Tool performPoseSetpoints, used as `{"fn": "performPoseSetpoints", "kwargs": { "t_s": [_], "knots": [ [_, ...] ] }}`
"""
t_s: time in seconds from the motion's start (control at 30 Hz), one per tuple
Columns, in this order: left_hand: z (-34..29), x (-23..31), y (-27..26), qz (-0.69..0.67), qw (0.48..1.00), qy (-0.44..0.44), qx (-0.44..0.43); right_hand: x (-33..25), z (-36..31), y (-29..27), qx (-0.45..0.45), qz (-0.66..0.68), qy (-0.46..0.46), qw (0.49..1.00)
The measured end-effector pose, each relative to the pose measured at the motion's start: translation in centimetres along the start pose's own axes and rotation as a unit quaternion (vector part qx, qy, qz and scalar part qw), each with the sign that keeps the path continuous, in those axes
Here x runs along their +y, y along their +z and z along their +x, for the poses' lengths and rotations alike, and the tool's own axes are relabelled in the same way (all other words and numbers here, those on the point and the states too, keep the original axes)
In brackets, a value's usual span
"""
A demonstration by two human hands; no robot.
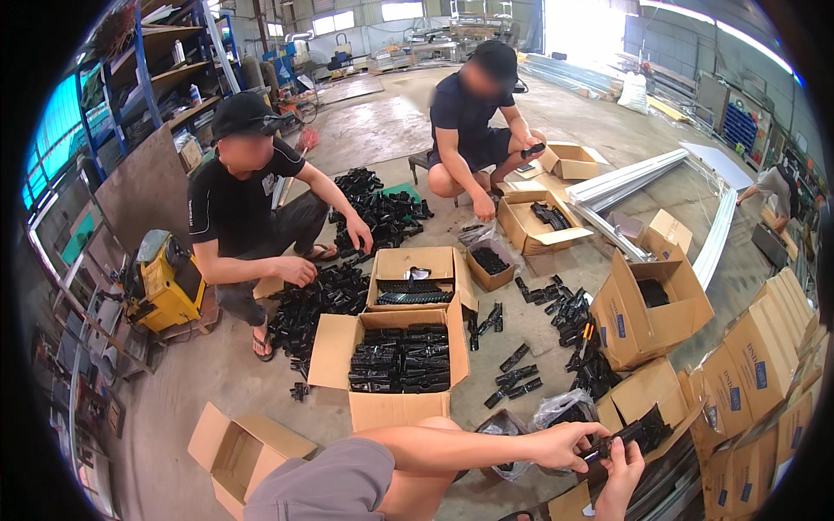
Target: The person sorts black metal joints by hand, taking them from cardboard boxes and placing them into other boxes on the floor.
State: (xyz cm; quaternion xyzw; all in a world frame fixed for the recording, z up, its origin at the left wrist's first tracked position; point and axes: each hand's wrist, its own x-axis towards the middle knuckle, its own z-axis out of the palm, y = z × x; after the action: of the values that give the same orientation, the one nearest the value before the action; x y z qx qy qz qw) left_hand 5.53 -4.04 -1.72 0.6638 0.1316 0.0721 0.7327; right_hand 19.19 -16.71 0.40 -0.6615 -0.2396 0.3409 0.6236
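My left hand (566, 446) reaches across from the lower middle, its fingers closed on one end of a slim black part (599, 451). On the other end of that part, my right hand (622, 478) pinches with thumb and fingers. What kind of part it is I cannot make out. Both hands are over an opened cardboard box (641, 388) with more black parts (651, 425) at its edge. Beside my left hand is a clear plastic bag (563, 408) in a small box.
Two persons squat across from me beside heaps of black parts (323, 304). A cardboard box (401, 406) packed with black parts stands in the middle. Another box (653, 334) is at the right, near stacked flat cartons (754, 382). White metal profiles (638, 178) lie farther back.
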Motion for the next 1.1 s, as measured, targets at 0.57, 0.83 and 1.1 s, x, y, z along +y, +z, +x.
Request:
{"fn": "performPoseSetpoints", "kwargs": {
  "t_s": [0.57,0.83,1.1],
  "knots": [
    [-0.3,-0.4,-0.7,-0.04,0.998,-0.042,-0.006,-0.2,1.2,-0.9,0.06,-0.127,-0.155,0.978],
    [-1.5,0.7,0.3,0.133,0.989,-0.03,0.052,-0.5,0.1,0.0,0.091,-0.157,-0.207,0.961],
    [-1.7,1.3,-0.6,0.101,0.994,-0.044,0.014,-0.6,-0.2,0.0,0.098,-0.152,-0.191,0.965]
  ]
}}
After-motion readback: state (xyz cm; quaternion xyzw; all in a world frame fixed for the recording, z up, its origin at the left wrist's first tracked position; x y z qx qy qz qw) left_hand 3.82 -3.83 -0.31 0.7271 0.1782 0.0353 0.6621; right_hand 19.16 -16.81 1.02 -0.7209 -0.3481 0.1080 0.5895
